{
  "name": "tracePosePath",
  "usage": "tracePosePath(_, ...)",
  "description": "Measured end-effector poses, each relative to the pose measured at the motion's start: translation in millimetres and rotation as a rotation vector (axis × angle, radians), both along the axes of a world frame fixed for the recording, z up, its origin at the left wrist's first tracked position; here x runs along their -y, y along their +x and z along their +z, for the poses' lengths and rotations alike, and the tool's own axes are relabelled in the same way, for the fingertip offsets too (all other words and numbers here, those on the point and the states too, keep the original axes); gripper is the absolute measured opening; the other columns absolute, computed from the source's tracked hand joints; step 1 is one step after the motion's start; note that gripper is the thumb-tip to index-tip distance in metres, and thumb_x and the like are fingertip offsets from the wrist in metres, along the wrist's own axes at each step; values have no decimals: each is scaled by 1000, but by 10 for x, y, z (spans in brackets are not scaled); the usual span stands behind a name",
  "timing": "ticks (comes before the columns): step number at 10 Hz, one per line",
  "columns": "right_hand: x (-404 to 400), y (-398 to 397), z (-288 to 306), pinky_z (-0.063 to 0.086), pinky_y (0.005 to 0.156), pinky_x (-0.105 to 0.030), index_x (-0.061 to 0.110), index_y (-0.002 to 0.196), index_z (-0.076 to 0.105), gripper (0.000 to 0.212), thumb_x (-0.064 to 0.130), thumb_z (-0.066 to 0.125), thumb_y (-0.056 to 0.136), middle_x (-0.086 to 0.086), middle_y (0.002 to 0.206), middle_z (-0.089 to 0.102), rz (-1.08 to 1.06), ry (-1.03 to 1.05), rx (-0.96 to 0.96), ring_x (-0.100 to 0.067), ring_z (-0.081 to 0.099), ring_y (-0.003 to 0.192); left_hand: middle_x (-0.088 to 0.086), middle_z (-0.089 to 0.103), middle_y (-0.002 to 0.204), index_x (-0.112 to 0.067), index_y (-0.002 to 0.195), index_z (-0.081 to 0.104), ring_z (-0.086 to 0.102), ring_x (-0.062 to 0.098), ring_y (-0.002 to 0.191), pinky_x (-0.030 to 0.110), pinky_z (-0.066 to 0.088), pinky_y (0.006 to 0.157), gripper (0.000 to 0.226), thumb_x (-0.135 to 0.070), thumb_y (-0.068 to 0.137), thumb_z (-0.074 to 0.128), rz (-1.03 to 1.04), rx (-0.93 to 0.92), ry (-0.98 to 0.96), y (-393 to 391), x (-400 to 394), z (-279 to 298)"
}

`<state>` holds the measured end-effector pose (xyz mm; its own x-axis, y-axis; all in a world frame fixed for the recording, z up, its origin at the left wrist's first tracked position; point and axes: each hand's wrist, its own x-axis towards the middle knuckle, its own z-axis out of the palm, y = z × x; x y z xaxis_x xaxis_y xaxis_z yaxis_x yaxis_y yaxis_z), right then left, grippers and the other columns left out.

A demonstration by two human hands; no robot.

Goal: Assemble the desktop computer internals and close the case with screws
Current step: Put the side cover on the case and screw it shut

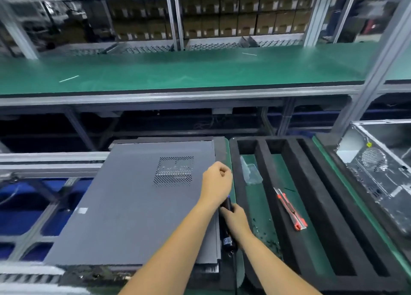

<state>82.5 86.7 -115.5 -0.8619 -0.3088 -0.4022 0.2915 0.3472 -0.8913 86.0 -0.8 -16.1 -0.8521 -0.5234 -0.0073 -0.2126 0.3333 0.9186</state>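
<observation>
A desktop computer case [138, 205] lies flat with its grey side panel facing up; a perforated vent [174, 171] is near the panel's far right. My left hand [216, 181] is at the case's right edge with fingers curled and thumb against forefinger; whatever is between them is hidden. Just behind it, my right hand [234, 217] grips a black electric screwdriver [227, 239] that lies along the case's right edge, its front end hidden under my left wrist. Its cable hangs toward me.
A black foam tray [329, 217] with long slots lies to the right, holding a red utility knife [291, 210], a clear plastic packet [251, 171] and several small loose bits [264, 230]. An open metal case [378, 172] stands far right. A green shelf [200, 72] spans ahead.
</observation>
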Motion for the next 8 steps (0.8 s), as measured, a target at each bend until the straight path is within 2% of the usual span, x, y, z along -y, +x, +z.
tracePosePath(1, 52, 33, -69, 31, 46, -21, 11, 76, 50, 17, 12, 62, 87, -5, 73, 52, -59, 31, -31, -15, 44, 58, 1, 62, 69, -14, 81, 59, 57, 11, 55, 27, 52, 54, 14, -10, 91, 49, 68, -22, 88, 11, 54, -16)
tracePosePath(2, 81, 48, -93, 33, 51, -23, 14, 76, 46, 19, 10, 61, 88, -6, 79, 51, -74, 23, -86, -16, 44, 63, -1, 61, 67, -13, 80, 58, 55, 7, 51, 27, 52, 56, 14, -9, 90, 49, 127, -69, 175, 46, 103, -14)
tracePosePath(3, 126, 29, -58, 30, 54, -27, 13, 76, 44, 20, 9, 58, 89, -10, 83, 50, -55, 46, -120, -18, 42, 66, -4, 60, 69, -18, 79, 58, 55, 9, 58, 26, 50, 59, 15, -12, 90, 49, 101, -52, 71, 72, 102, -34)
tracePosePath(4, 197, -22, -67, 27, 59, -28, 18, 68, 32, 35, 11, 54, 94, -7, 96, 37, -5, 127, -208, -21, 32, 76, -6, 60, 70, -19, 80, 58, 50, 3, 57, 18, 44, 54, 15, -10, 87, 48, 46, -39, -41, 74, 72, -80)
tracePosePath(5, 269, -83, -37, 33, 73, -31, 15, 73, 35, 29, 15, 48, 100, -12, 107, 35, 57, 261, -208, -23, 36, 89, -7, 57, 70, -19, 79, 57, 49, 6, 60, 18, 42, 55, 15, -9, 85, 48, 43, -43, -65, 60, 71, -80)
tracePosePath(6, 281, -136, -20, 40, 82, -34, 11, 79, 40, 22, 17, 45, 100, -17, 116, 39, 124, 341, -167, -26, 38, 94, -8, 56, 69, -17, 79, 57, 50, 8, 63, 21, 44, 57, 14, -8, 84, 48, 35, -37, -118, 45, 75, -88)
tracePosePath(7, 250, -166, 18, 43, 98, -40, 0, 111, 50, 23, 19, 44, 98, -20, 130, 40, 188, 431, -150, -34, 46, 111, -9, 56, 70, -20, 79, 57, 51, 8, 63, 20, 42, 57, 15, -9, 86, 49, 13, -42, -129, 47, 73, -107)
tracePosePath(8, 226, -200, 94, 41, 100, -39, 0, 130, 46, 39, 22, 50, 98, -19, 137, 39, 142, 465, -177, -37, 42, 125, -6, 58, 70, -18, 79, 58, 52, 8, 60, 20, 44, 54, 15, -12, 89, 49, 30, -81, -14, 39, 66, -52)
